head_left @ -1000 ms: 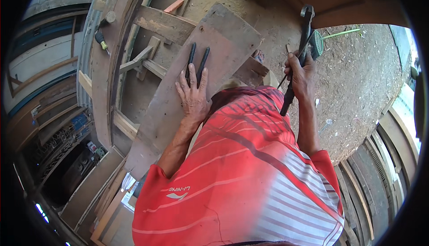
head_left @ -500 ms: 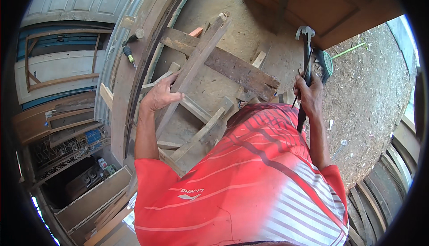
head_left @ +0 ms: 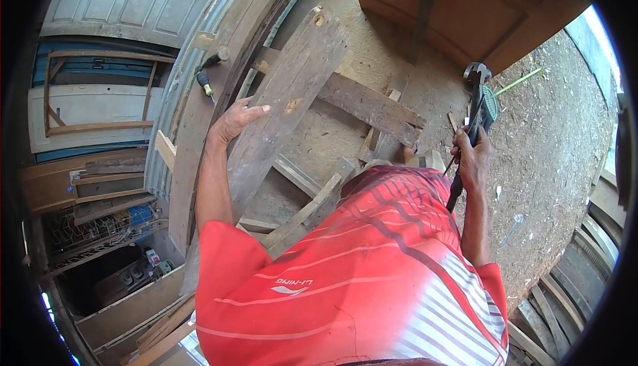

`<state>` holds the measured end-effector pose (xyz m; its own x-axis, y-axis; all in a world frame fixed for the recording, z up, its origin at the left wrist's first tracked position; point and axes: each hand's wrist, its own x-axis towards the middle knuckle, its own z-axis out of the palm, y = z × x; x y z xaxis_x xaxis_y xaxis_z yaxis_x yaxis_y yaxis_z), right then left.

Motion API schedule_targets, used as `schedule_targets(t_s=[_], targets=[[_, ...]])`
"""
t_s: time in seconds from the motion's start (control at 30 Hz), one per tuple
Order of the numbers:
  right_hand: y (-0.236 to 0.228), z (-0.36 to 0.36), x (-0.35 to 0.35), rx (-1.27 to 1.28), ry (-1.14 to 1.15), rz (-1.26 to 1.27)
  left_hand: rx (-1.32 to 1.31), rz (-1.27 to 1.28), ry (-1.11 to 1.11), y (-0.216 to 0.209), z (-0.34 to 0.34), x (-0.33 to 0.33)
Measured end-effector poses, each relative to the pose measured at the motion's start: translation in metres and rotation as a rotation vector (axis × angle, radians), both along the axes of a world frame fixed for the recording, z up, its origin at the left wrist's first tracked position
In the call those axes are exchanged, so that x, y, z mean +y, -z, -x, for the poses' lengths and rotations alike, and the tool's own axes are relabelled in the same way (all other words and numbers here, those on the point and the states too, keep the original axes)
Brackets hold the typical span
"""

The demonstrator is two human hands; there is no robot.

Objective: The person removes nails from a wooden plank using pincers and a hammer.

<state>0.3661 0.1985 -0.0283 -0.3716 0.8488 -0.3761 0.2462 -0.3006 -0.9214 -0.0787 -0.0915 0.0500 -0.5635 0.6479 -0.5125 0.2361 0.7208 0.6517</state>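
My left hand [head_left: 234, 119] grips the left edge of a long weathered wooden plank [head_left: 292, 77], its thumb lying over the broad face. The plank slants from near my left side up toward the far middle and shows pale worn patches. It passes over a shorter dark board [head_left: 372, 103] lying crosswise below. On the right, my right hand [head_left: 473, 157] is closed round a claw hammer [head_left: 477, 74], metal head up and dark handle pointing down beside my shirt. A thin dark rod [head_left: 450, 165] also sticks out by those fingers; its kind is unclear.
A thick timber bench [head_left: 189, 147] runs along the left, bearing a tool with a black and yellow-green handle [head_left: 204, 82]. Wooden frame pieces [head_left: 312, 200] lie below the plank. A brown panelled door [head_left: 465, 14] stands far right, near a green dustpan-like thing [head_left: 490, 105]. Stacked boards line the right edge.
The plank has turned from its narrow edge to show its broad face, with my left hand still on it. My right hand and the hammer have shifted slightly right and nearer.
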Motion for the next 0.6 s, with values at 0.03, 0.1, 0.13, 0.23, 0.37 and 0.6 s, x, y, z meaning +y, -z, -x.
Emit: schedule_targets(t_s=[0.03, 0.1, 0.13, 0.23, 0.37, 0.6], targets=[[-0.001, 0.001, 0.001, -0.016, 0.001, -0.01, -0.047, 0.0, 0.027, -0.013, -0.007, 0.011], [-0.002, 0.001, 0.002, -0.041, -0.002, -0.036, -0.093, 0.038, 0.059, -0.025, -0.01, 0.018], [-0.004, 0.0, 0.004, -0.042, -0.009, -0.043, -0.094, 0.077, 0.064, -0.027, -0.005, 0.019], [-0.01, -0.006, 0.011, -0.047, -0.027, -0.046, -0.077, 0.043, -0.007, -0.023, -0.004, 0.017], [-0.016, -0.012, 0.022, -0.076, -0.062, -0.027, -0.317, -0.076, 0.114, 0.004, 0.013, 0.02], [-0.012, -0.004, 0.022, -0.177, -0.095, -0.016, -0.235, -0.055, 0.065, 0.052, 0.016, 0.0]])
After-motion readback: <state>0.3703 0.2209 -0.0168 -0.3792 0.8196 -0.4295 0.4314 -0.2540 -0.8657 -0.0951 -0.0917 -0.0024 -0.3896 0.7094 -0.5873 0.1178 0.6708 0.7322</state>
